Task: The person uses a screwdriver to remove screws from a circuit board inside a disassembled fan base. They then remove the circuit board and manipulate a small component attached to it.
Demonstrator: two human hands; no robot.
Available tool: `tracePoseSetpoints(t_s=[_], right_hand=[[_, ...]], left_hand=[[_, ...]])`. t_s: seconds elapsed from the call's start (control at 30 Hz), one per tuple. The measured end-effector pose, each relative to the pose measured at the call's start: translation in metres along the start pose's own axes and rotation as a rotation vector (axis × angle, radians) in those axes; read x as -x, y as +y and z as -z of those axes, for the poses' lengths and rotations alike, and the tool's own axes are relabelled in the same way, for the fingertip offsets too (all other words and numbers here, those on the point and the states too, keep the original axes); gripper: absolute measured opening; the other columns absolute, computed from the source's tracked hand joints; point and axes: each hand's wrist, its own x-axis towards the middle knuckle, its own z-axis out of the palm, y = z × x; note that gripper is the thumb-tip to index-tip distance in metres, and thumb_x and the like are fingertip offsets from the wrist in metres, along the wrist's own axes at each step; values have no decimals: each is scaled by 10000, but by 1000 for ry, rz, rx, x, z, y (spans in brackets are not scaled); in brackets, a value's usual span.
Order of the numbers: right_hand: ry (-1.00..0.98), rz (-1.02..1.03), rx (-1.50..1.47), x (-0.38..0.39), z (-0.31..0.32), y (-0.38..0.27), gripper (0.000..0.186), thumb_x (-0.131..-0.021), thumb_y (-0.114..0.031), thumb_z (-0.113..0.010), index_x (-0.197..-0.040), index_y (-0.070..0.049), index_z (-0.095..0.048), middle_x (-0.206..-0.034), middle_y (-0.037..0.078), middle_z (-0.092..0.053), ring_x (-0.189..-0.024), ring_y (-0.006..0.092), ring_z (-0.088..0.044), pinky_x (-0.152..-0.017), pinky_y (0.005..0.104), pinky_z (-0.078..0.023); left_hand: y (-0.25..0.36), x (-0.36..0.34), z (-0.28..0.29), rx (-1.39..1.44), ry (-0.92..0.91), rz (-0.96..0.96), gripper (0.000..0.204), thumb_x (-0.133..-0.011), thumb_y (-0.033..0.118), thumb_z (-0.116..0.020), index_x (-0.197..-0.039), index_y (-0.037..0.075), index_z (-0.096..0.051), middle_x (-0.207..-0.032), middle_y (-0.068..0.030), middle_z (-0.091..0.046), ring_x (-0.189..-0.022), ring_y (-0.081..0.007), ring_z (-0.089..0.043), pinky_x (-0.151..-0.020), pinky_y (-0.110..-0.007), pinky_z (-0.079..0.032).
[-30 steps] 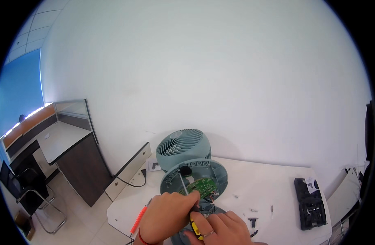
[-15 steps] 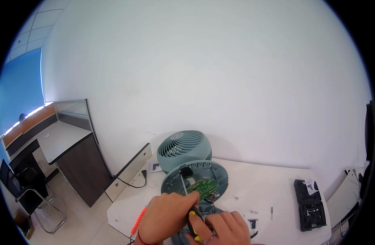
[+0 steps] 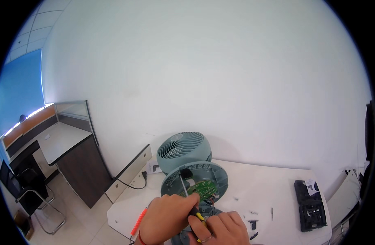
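Note:
A long screwdriver (image 3: pixel 200 216) with a yellow-and-black handle runs up into the open round fan base (image 3: pixel 218 175), its shaft crossing beside the green circuit board (image 3: pixel 204 188) toward a black round part (image 3: pixel 186 172). My left hand (image 3: pixel 165 218) is closed around the screwdriver near the top of the handle, thumb against the board's lower edge. My right hand (image 3: pixel 218 228) grips the handle below it, fingers curled. Wires hang from the board to a lower grey housing, partly hidden by my hands. An orange-red handled tool (image 3: pixel 138 221) lies left of my left hand.
The teal fan head (image 3: pixel 183 149) sits behind the base on the white table (image 3: pixel 269 179). A black tool case (image 3: pixel 310 214), small black parts (image 3: pixel 252 223) and a thin bit (image 3: pixel 272 213) lie right. A cable (image 3: pixel 134 186) and leaflet (image 3: pixel 154 166) are left; a desk (image 3: pixel 73 151) and chair (image 3: pixel 22 188) stand beyond.
My right fingers have shifted a little around the screwdriver handle. The fan and base appear slightly lower in the picture; my left hand stays in much the same place.

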Motion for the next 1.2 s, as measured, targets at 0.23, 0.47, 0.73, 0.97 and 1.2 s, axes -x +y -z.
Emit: tracePoseSetpoints(t_s=[0.23, 0.47, 0.73, 0.97, 1.2], right_hand=[[83, -76, -24, 1, -11, 3, 374, -872, -269, -806, -1168, -93, -661, -823, 37, -526, -722, 205, -554, -669, 360, -415], [39, -58, -79, 0, 0, -1, 488, -852, -224, -783, -1303, -90, -651, -1033, 125, -559, -901, 311, -573, -768, 441, -455], [14, -105, -40, 3, -3, -3, 495, -849, -211, -795, -1299, -64, -649, -1051, 123, -578, -897, 307, -581, -724, 416, -464], [159, -28, 15, 1, -6, 1, 533, -840, -230, -815, -1310, -50, -637, -974, 111, -578, -824, 305, -573, -715, 422, -462], [133, -55, -87, 0, -17, 0, 533, -850, -204, -792, -1345, -66, -653, -956, 116, -569, -816, 305, -561, -719, 421, -461]], left_hand=[[1, 0, -1, -17, -12, 17, 195, -848, 199, -736, -1008, 220, -626, -740, -27, -700, -721, -326, -704, -572, -447, -487], [1, -1, 1, 14, -11, 15, 172, -853, 191, -736, -995, 207, -641, -738, -39, -701, -722, -334, -706, -573, -452, -488], [4, -1, 2, -24, -28, 45, 158, -861, 174, -729, -997, 204, -655, -763, -47, -715, -755, -333, -716, -591, -446, -498], [3, -3, 6, 1, -11, 49, 174, -854, 174, -745, -1000, 198, -653, -783, -35, -727, -756, -325, -720, -592, -438, -503], [-1, -2, 0, 36, -6, 19, 202, -844, 164, -750, -1013, 205, -646, -798, -26, -731, -764, -317, -722, -595, -427, -504]])
